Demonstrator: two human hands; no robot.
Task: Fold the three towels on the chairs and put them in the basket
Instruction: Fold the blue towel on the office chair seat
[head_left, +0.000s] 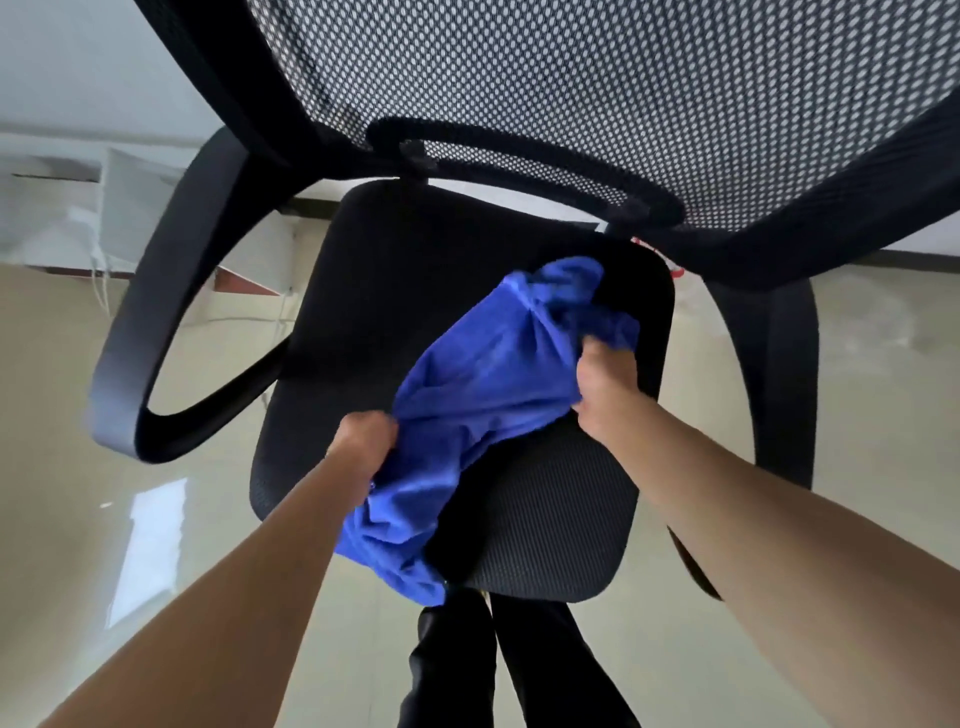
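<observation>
A crumpled blue towel (483, 395) lies bunched over the seat of a black mesh office chair (395, 291), its lower end hanging past the seat's front edge. My left hand (361, 447) grips the towel's near left edge in a fist. My right hand (605, 392) grips its right side, thumb pressed into the cloth. The towel stretches loosely between both hands. No other towel and no basket are in view.
The chair's mesh backrest (623, 93) looms over the seat, with black armrests on the left (156, 332) and right (779, 374). My dark trouser legs (498, 665) stand at the seat's front. Glossy beige floor (78, 467) surrounds the chair; white furniture (62, 218) sits far left.
</observation>
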